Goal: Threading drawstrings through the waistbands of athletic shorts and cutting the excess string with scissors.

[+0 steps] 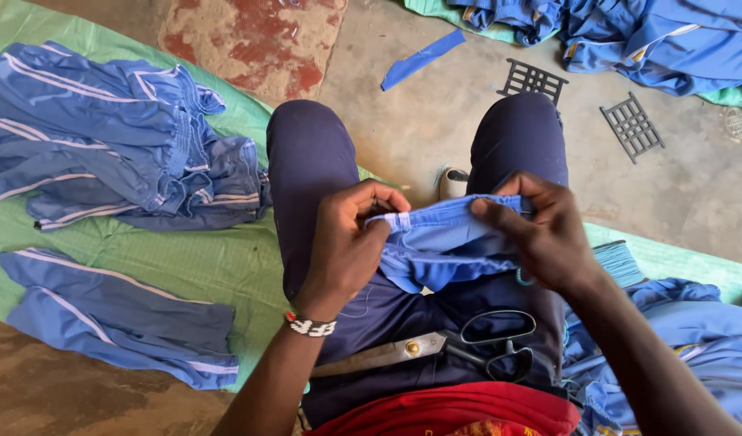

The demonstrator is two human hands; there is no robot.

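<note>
I sit with my knees apart and hold a blue garment [443, 242] stretched between both hands over my lap. My left hand [346, 242] pinches its left end, where a small white tag shows at the hem. My right hand [540, 234] grips the right end of the same hem. A pair of scissors [435, 349] with black handles lies shut on my lap just below the garment.
A heap of blue striped garments [112, 137] and a folded one [112, 315] lie on a green sheet [193, 262] at left. More blue fabric [693, 339] lies at right and at the top right. Two black grates [631, 125] and a blue strip [423, 58] are on the concrete floor.
</note>
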